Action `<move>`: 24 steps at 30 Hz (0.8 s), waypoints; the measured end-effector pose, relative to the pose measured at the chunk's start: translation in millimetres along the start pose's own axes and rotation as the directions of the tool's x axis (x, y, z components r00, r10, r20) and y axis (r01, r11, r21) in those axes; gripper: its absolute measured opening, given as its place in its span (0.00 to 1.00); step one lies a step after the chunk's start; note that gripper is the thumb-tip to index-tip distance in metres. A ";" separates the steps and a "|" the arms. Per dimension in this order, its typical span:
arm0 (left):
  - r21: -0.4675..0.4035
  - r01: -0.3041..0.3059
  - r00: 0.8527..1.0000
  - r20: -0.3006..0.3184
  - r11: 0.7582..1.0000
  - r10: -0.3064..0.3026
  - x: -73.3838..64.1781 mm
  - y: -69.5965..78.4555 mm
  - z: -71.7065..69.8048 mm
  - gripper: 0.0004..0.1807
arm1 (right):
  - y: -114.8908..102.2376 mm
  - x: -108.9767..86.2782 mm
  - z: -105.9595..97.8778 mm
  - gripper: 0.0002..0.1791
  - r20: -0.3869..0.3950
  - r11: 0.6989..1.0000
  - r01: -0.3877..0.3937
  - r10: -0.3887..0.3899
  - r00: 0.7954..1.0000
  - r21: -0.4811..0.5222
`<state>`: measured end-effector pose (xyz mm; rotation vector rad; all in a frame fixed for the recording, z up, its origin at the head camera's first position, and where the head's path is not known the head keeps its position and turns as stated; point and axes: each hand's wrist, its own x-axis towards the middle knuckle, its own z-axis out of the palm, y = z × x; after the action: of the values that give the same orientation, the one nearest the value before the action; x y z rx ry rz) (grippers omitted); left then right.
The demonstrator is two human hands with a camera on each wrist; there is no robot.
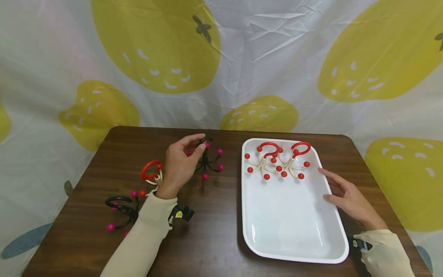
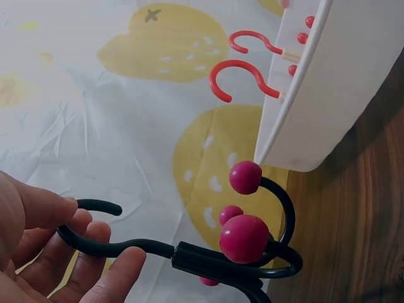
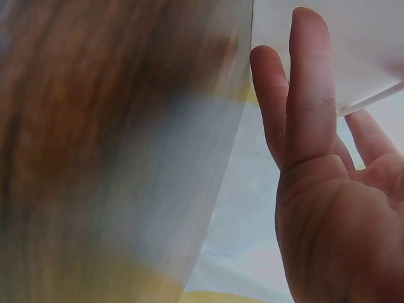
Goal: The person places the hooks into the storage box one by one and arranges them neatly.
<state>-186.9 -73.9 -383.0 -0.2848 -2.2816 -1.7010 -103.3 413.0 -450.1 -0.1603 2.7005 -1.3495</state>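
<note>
My left hand (image 1: 183,161) pinches the curved hook of a black hook hanger (image 2: 214,262) between thumb and fingers. Its several curled arms end in pink balls and spread below the hook, over the table left of the white tray (image 1: 243,200). My right hand (image 1: 351,202) is at the tray's right rim, its fingers extended along the edge. Inside the tray's far end, two cream hook hangers with red hooks and red balls, a left one (image 1: 262,164) and a right one (image 1: 290,164), stand side by side.
Left of my left forearm, another black hook hanger with pink balls (image 1: 129,211) lies on the brown table (image 1: 207,238). A cream hanger with a red hook (image 1: 149,177) is partly hidden behind that wrist. A fruit-print curtain (image 1: 238,77) hangs behind the table.
</note>
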 end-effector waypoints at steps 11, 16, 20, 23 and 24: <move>-0.107 -0.041 0.998 0.050 0.993 0.047 1.6 12.9 1.0 0.14 | -4.7 1.6 -2.0 0.43 0.000 1.000 -0.012 0.012 1.000 -0.023; -0.132 -0.053 0.994 0.084 0.990 0.064 1.0 19.6 2.6 0.14 | -5.2 1.9 -2.0 0.43 -0.002 1.000 -0.012 0.012 1.000 -0.025; -0.138 -0.056 0.991 0.112 0.989 0.072 -1.2 24.1 6.2 0.14 | -4.0 1.9 -1.4 0.44 0.002 0.999 -0.022 0.022 1.000 -0.028; -0.137 -0.068 0.988 0.128 0.988 0.086 -2.6 26.7 10.6 0.14 | -2.1 1.5 -1.8 0.44 0.008 0.998 -0.038 0.038 0.999 -0.041; -0.135 -0.076 0.987 0.131 0.988 0.093 -2.9 27.4 12.5 0.14 | -1.8 1.4 -2.0 0.44 0.009 0.998 -0.040 0.040 0.999 -0.044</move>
<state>-176.7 -54.1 -362.6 -0.5341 -2.2203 -1.8408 -105.0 413.3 -447.5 -0.1161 2.7116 -1.2754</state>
